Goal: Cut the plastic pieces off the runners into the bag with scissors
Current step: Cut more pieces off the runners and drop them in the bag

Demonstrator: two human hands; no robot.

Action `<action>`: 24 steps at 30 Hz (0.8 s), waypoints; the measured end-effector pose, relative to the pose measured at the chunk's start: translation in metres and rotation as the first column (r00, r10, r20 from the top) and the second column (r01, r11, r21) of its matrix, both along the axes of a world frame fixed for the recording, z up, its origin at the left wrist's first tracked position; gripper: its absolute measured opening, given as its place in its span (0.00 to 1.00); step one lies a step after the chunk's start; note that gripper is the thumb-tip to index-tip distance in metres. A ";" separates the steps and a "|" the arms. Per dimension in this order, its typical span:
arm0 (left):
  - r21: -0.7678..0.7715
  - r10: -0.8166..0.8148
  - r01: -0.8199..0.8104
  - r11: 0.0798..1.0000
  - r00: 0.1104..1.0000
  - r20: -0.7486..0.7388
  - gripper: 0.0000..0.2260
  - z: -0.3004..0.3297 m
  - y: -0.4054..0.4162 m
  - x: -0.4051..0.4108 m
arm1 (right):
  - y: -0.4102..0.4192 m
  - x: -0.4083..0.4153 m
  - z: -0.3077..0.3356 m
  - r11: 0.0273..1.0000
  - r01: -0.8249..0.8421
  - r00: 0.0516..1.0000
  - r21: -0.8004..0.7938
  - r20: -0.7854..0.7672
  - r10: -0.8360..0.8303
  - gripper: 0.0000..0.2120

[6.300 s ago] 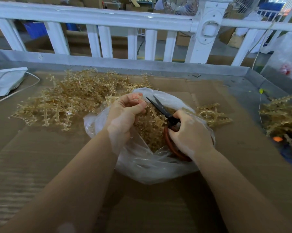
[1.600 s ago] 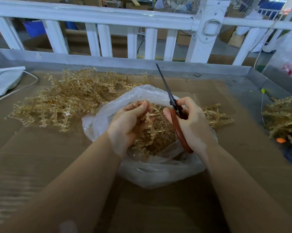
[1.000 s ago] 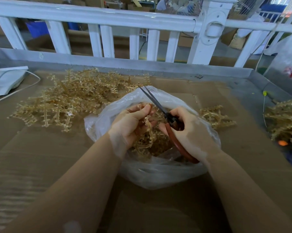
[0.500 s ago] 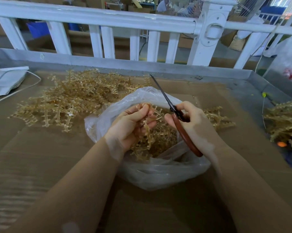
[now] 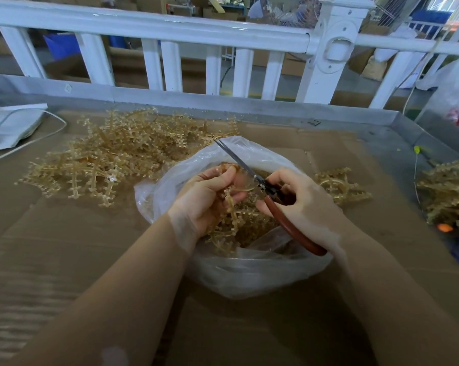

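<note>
A clear plastic bag (image 5: 252,270) lies open on the cardboard in the middle, with loose tan plastic pieces inside. My left hand (image 5: 207,196) holds a tan plastic runner (image 5: 229,215) over the bag's mouth, fingers curled round it. My right hand (image 5: 305,204) grips scissors (image 5: 249,171) with red-brown handles. The blades point up and to the left and meet the runner right beside my left fingertips. The blades look nearly closed.
A big heap of tan runners (image 5: 112,159) lies left and behind the bag, a smaller bunch (image 5: 339,186) to its right, more at the right edge (image 5: 447,191). A white railing (image 5: 170,30) runs behind the grey tray rim (image 5: 223,104). A white bag (image 5: 9,125) lies far left.
The scissors swung down from pointing up and away to lie against the runner by my left fingers. My left hand kept holding the runner over the bag.
</note>
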State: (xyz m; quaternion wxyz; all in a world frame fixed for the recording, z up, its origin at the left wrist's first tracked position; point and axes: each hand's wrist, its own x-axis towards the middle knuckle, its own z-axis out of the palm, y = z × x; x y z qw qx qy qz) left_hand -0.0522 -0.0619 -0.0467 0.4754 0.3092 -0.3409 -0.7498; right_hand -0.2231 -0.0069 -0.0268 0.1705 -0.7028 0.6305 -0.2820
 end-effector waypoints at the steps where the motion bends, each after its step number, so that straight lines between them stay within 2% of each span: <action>1: 0.005 0.011 -0.011 1.000 1.000 -0.004 0.03 0.000 0.000 0.000 | 0.000 0.000 0.000 1.000 0.010 1.000 -0.001 -0.023 -0.010 0.17; 9: 0.037 0.047 -0.047 0.998 0.999 -0.001 0.04 0.002 0.001 -0.001 | 0.004 0.002 -0.001 0.999 0.034 0.993 -0.012 -0.111 -0.035 0.21; 18: 0.055 0.066 -0.068 0.996 0.997 0.032 0.04 0.003 0.002 -0.003 | 0.003 -0.001 -0.004 1.000 -0.011 0.993 -0.029 -0.121 0.007 0.23; 24: 0.058 0.074 -0.080 0.995 0.994 0.086 0.03 0.001 0.000 -0.004 | 0.003 -0.001 -0.005 0.998 -0.050 0.995 -0.044 -0.089 0.046 0.15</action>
